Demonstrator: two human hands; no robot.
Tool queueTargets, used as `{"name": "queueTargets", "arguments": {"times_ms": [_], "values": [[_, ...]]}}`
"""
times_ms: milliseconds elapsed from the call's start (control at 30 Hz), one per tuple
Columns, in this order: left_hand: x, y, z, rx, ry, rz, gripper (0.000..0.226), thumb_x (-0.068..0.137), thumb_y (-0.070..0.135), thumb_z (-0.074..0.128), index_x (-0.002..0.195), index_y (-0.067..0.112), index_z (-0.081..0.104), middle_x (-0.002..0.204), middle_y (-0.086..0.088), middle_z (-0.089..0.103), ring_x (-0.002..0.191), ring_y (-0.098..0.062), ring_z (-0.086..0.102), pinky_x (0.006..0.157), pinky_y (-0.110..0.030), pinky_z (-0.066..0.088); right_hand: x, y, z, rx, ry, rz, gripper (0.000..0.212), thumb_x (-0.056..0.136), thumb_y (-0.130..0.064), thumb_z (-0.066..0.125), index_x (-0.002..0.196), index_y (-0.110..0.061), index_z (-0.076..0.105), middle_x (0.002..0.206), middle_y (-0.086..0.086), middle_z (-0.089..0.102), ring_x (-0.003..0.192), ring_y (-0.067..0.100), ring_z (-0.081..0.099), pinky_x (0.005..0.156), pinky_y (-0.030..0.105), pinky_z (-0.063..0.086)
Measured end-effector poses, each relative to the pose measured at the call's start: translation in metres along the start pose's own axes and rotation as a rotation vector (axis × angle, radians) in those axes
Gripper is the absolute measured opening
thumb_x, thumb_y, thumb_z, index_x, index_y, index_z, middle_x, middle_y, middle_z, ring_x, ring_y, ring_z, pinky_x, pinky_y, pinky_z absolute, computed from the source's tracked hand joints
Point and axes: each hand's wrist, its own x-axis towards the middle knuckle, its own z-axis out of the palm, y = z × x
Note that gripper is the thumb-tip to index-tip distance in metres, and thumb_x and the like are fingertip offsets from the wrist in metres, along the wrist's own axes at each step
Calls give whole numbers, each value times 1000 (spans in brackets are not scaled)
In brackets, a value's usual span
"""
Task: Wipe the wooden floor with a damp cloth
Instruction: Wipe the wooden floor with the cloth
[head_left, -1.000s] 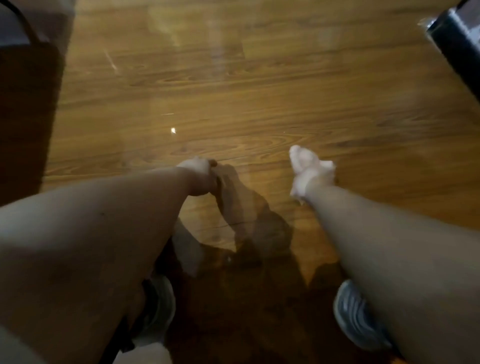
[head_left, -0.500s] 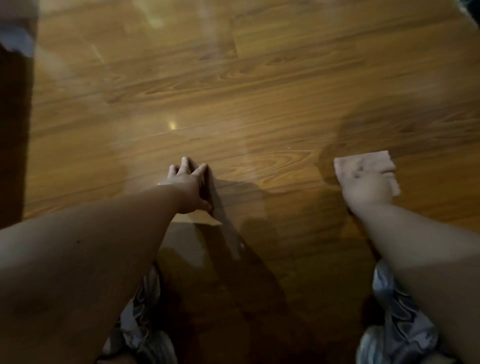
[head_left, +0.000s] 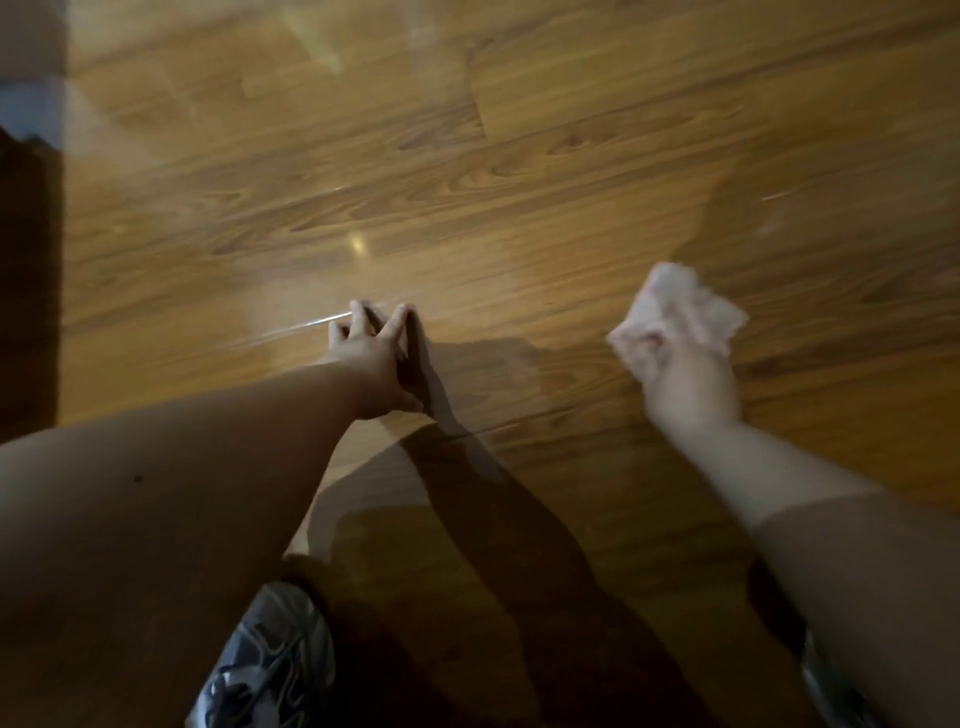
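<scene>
Left hand (head_left: 371, 358) released, fingers straight and spread, fingertips propped on the wooden floor (head_left: 519, 156) near the centre of view. Right hand (head_left: 685, 379) grasping a pale, bunched cloth (head_left: 680, 306), well apart to the right of the left hand; motion blur, so cannot tell whether the cloth touches the boards. Grey shoe (head_left: 270, 660) low in view under the left arm.

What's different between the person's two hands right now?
The left hand holds nothing; the right hand grips a bunched pale cloth. The left hand's fingers are spread, with their tips on the wooden floor; the right hand's fingers are curled round the cloth. The left hand looks fairly sharp, while the right hand looks blurred. Both hands reach forward over the same floor.
</scene>
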Motion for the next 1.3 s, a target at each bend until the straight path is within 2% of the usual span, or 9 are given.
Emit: {"name": "queueTargets", "arguments": {"times_ms": [133, 433, 567, 700, 767, 900, 967, 1133, 1300], "values": [[13, -8, -12, 6, -33, -44, 131, 62, 46, 87, 152, 36, -8, 159, -11, -12, 142, -44, 10, 106, -56, 37, 38, -8, -9, -67, -110, 275, 61, 100, -36, 36, 154, -20, 11, 162, 7, -3, 148, 29, -2, 119, 45, 7], [29, -8, -18, 113, 51, 2, 127, 57, 52, 85, 150, 27, 3, 160, -5, 7, 131, -30, 44, 95, -44, 47, -7, -115, 58, -89, -432, -688, 62, 97, -22, 39, 152, -37, 14, 161, -12, -5, 147, 13, -7, 113, 34, -14], [26, -13, -11, 127, 92, 30, 121, 61, 54, 83, 150, 27, 6, 162, 3, 4, 134, -26, 41, 91, -41, 46, 43, -49, 25, -124, -47, -226, 49, 97, -31, 40, 146, -29, 34, 160, 1, 20, 146, 22, 12, 117, 42, 1], [29, -19, -8, 150, 147, 42, 114, 69, 39, 81, 152, 20, 4, 162, 0, 3, 138, -28, 37, 94, -40, 47, 94, -33, 6, -16, 3, 341, 59, 99, -31, 32, 154, -30, 12, 162, -1, -1, 148, 24, -4, 118, 47, -2], [26, -18, -4, 71, 130, 48, 122, 64, 42, 85, 153, 23, 4, 163, 3, 2, 142, -26, 29, 99, -39, 44, 88, -62, 15, -71, -67, 305, 63, 98, -28, 36, 154, -30, 9, 162, -1, -4, 148, 26, -7, 118, 47, -3], [20, -36, 6, -219, 129, 57, 128, 63, 47, 84, 152, 35, -8, 161, 15, -7, 148, -13, 6, 110, -35, 30, 59, -169, 50, -57, -500, -369, 67, 97, -39, 43, 152, -40, 5, 161, -7, -11, 148, 25, -11, 117, 47, -5], [17, -36, 9, -315, 147, 75, 124, 66, 47, 79, 151, 37, -11, 160, 16, -13, 148, -12, -2, 114, -35, 22, 58, -201, 45, 139, -646, -487, 59, 97, -33, 45, 151, -35, 21, 162, -2, 0, 148, 27, -4, 117, 48, 0], [10, 4, 18, -206, 410, 223, 86, 83, 68, 31, 152, 35, -9, 158, -2, -21, 144, -20, -22, 115, -38, -11, 72, -165, 24, 187, -60, -88, 54, 96, -13, 38, 145, -35, 36, 161, -7, 13, 149, 16, 3, 121, 40, 3], [50, 33, 17, -107, 398, 232, 66, 96, 59, 25, 153, 36, 3, 162, -3, -13, 148, -26, -14, 117, -44, -7, 67, -80, 16, -62, -139, 99, 56, 102, -38, 29, 154, -30, 10, 162, -4, -7, 148, 16, -11, 120, 42, -5]]}}
